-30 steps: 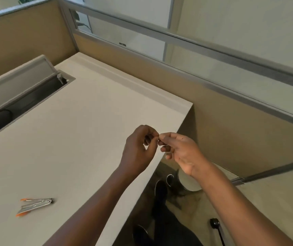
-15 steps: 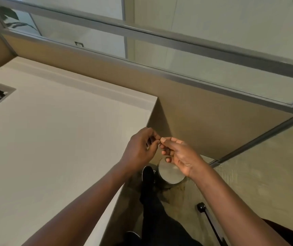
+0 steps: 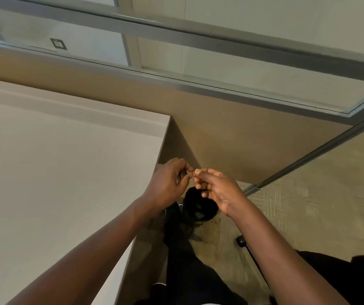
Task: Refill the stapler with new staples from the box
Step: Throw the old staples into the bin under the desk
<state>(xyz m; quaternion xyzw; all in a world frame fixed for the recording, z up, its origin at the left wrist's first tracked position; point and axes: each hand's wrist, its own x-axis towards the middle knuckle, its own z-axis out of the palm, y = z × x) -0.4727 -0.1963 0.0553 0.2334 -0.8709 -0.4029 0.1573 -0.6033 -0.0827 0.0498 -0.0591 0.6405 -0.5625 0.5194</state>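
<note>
My left hand and my right hand meet fingertip to fingertip just past the desk's right edge. Between them they pinch a tiny thin metal piece that looks like a bit of staple; most of it is hidden by the fingers. Both hands hover above a round waste bin on the floor, whose inside looks dark. Neither the stapler nor the staple box is in view.
The pale desk top fills the left side, and its right edge runs down under my left forearm. A tan partition with a metal-framed glass panel stands behind. A chair caster and my dark-clothed legs are on the carpet below.
The view has swung right, so the stapler on the desk has left the picture. My hands, still pinched together, have moved off the desk edge to over the bin, which now shows dark instead of its silver lid.
</note>
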